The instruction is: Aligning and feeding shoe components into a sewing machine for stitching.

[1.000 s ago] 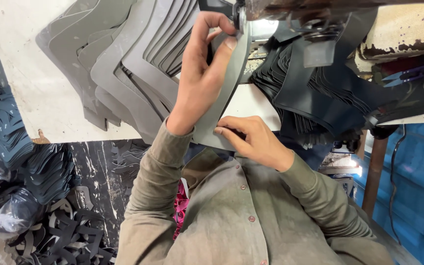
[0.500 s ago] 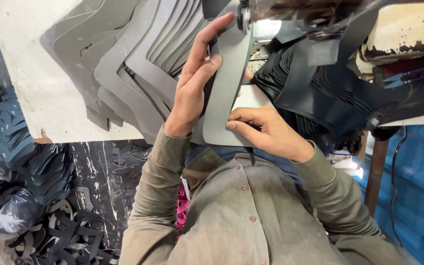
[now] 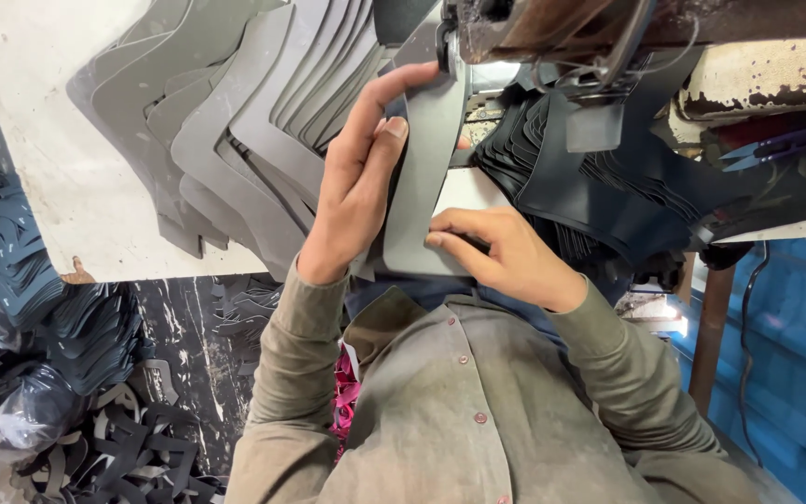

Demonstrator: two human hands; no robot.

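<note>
Nearest, the right hand point(image 3: 506, 257) lies flat, its fingers point(image 3: 450, 233) extended and pressing the lower end of a grey cut piece point(image 3: 426, 163) onto the white tabletop point(image 3: 39, 168); the left hand point(image 3: 352, 191) rests on the piece's left edge, fingers stretched up along it, thumb by its rim; beyond, the strip runs under the sewing machine head point(image 3: 552, 28); fanned grey pieces point(image 3: 235, 121) lie left, dark stacked pieces point(image 3: 590, 177) right
</note>
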